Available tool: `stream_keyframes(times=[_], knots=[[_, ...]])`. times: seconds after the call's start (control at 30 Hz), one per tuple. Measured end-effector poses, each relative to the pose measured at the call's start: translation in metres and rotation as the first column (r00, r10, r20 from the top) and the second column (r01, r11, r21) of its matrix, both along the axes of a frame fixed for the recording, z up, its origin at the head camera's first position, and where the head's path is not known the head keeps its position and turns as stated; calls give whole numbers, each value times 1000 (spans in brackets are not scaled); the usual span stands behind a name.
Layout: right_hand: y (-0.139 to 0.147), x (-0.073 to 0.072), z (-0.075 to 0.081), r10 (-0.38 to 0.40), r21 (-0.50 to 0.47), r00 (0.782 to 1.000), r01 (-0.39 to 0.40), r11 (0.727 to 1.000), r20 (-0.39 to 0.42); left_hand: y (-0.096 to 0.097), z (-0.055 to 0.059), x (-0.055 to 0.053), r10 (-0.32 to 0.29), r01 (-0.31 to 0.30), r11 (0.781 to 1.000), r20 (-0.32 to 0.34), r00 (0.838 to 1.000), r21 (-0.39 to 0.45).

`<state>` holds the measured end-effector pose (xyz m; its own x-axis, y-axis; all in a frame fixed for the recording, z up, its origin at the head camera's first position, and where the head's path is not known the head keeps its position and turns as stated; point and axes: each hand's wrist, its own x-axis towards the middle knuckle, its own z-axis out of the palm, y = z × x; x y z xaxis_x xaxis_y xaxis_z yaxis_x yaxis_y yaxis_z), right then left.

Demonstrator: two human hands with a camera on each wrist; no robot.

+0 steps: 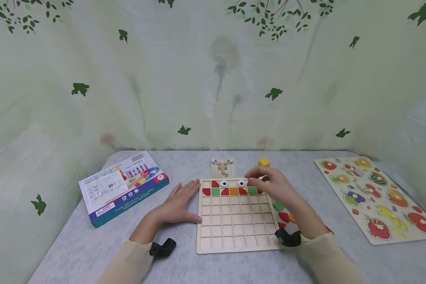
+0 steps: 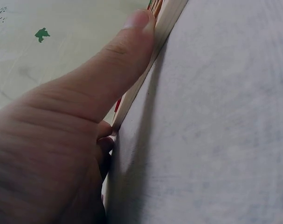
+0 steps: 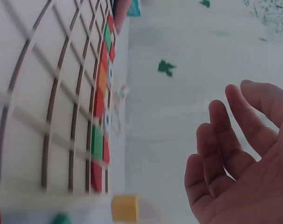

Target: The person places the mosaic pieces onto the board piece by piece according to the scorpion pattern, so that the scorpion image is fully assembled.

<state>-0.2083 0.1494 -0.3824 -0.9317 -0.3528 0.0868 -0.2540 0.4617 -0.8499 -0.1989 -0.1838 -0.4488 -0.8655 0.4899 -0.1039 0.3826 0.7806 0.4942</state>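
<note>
Grid board (image 1: 238, 228): lay at six o'clock in the head view on the desk (image 1: 78, 252), tiles (image 1: 233, 191) along its twelve o'clock rows.
Left hand (image 1: 179, 204): spread wide, touched the nine o'clock edge.
Right hand (image 1: 275, 185): hung over the one o'clock corner, fingers loosely curved, thumb near forefinger.
Pattern card (image 1: 223, 173): lay at twelve o'clock.

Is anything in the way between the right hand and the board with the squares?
No, nothing I can see. There's only air between the right hand and the grid board. The yellow cube sits beyond the board's far edge, not between them.
</note>
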Motion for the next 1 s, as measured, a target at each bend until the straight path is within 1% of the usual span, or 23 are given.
stream_keyframes(times=[0.1, 0.23, 0.33, 0.43, 0.53, 0.63, 0.77, 0.9, 1.0], knots=[[21, 4, -2, -47, 55, 999, 47, 997, -7, 0, 1, 1, -6, 6, 1000, -12, 1000, 9], [48, 8, -5, -100, 117, 995, 99, 988, 5, 0, 3, 2, -23, 23, 1000, 4, 1000, 13], [68, 5, -9, -131, 130, 991, 126, 983, 31, -1, 5, 2, -29, 28, 999, 19, 999, 27], [84, 0, -15, -157, 128, 985, 147, 981, 72, -3, 6, 2, -39, 38, 998, 20, 999, 51], [97, -4, -23, -171, 157, 980, 153, 976, 104, -4, 6, 2, -55, 54, 997, 18, 998, 52], [110, -5, -32, -155, 200, 979, 126, 972, 136, -4, 5, 3, -63, 62, 997, 24, 998, 55], [123, -6, -44, -94, 241, 980, 50, 969, 175, -4, 5, 4, -54, 52, 997, 27, 998, 52], [131, -4, -52, -31, 243, 981, -18, 970, 193, -4, 6, 4, -61, 60, 997, 14, 998, 58], [132, -4, -54, 13, 241, 982, -59, 969, 189, -4, 5, 3, -68, 67, 996, 5, 998, 59]])
